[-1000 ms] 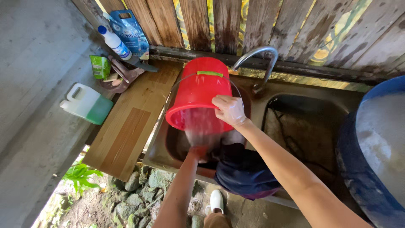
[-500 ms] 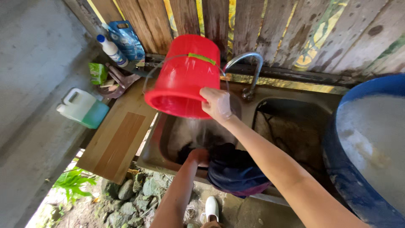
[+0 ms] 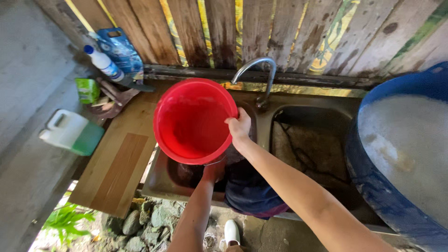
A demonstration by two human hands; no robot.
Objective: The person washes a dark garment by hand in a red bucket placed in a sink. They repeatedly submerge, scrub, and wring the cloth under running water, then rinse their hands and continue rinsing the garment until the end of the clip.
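Seen from above: big blue tub (image 3: pixel 410 154) at right, double steel sink (image 3: pixel 261 116) under a curved tap (image 3: pixel 254 70). Red bucket (image 3: pixel 193 120), empty, glossy, tipped mouth-up over left basin. Right hand (image 3: pixel 239 127) clamped on its rim. Left hand (image 3: pixel 212 171) low beneath, grip hidden. Judged rinsing; steady tilt needed next.

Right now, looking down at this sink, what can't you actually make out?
- Left hand: head view, mostly hidden under the red bucket; what it touches is unclear.
- Left basin: its contents are covered by the bucket and the dark cloth.
- Blue barrel: cut off by the right edge.
- Right hand: grips the bucket rim; fingertips inside are hidden.
- Faucet: its base sits behind the bucket.
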